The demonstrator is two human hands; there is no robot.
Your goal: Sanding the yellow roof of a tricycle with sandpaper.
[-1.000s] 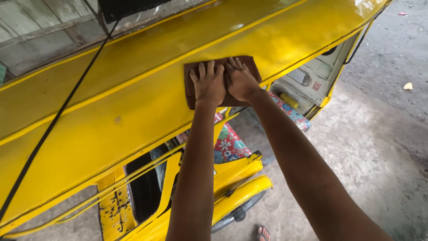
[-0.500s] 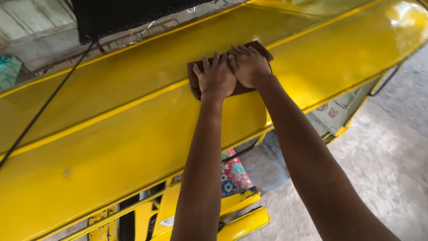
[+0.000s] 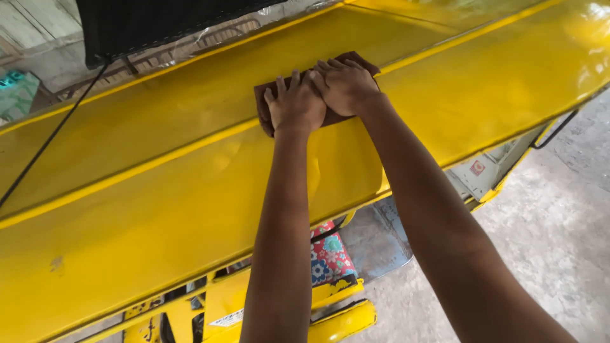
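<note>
A dark brown cloth (image 3: 265,101) lies flat on the glossy yellow roof panel (image 3: 159,216) of a small vehicle. My left hand (image 3: 293,105) presses on the cloth's left half, fingers spread. My right hand (image 3: 344,84) presses on its right half, right beside the left hand, thumbs touching. Both hands cover most of the cloth; only its edges and corners show. A raised yellow ridge (image 3: 127,171) runs across the roof just under the hands.
A black mesh panel (image 3: 146,22) and a thin black cable (image 3: 51,136) sit at the roof's far edge. Below the roof edge are a floral-patterned seat (image 3: 330,257), yellow frame parts (image 3: 337,317) and the grey concrete floor (image 3: 553,241).
Both hands and the cloth have slid farther up the roof toward its far edge, staying pressed together. The view has shifted, and more of the roof's near side shows.
</note>
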